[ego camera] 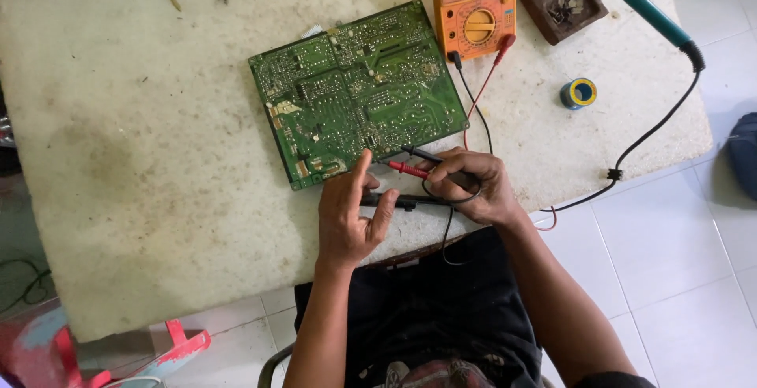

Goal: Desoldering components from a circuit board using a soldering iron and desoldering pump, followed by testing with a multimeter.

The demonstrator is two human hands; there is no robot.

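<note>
Slim red probe (407, 169) in right hand (473, 187), over flat green circuit board (359, 88)

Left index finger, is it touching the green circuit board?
Touching. In the head view the left hand reaches up with its index fingertip set on the near edge of the circuit board, with no gap visible, beside the red probe held in the right hand.

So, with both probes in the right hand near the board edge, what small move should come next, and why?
Probably bring the red probe tip onto the spot where the left hand index finger points, at the near edge of the green circuit board. The right hand holds both it and the black probe just off that edge, wired to the orange multimeter.
</note>
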